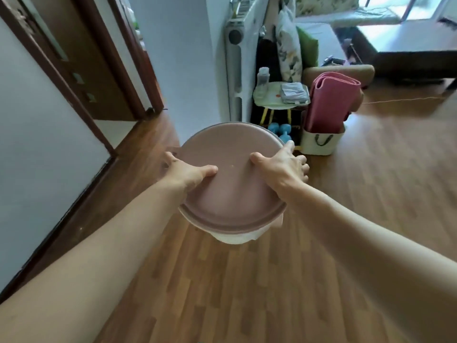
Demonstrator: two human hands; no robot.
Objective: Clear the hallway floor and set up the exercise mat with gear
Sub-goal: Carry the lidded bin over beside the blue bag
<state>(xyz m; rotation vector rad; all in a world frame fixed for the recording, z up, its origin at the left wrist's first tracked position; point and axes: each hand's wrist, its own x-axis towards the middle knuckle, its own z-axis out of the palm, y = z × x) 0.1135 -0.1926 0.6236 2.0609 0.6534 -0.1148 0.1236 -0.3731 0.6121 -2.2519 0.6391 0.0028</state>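
I hold a round container with a dusty-pink lid (232, 194) and a white body above the wooden floor, in the middle of the view. My left hand (188, 173) grips its left rim, thumb on the lid. My right hand (284, 167) grips the right rim, thumb on top and fingers around the edge. Beyond it, a rolled pink exercise mat (329, 102) stands upright in a white bag (321, 142). Two blue dumbbells (280, 131) lie on the floor beside the bag, partly hidden by the lid.
A small pale-green stool (274, 101) carries a water bottle (263, 76) and a folded grey towel (294, 92), next to a white radiator (235, 70). Dark door frames (81, 100) line the left wall. A dark low table (408, 60) stands at the far right. Wooden floor (371, 194) spreads right.
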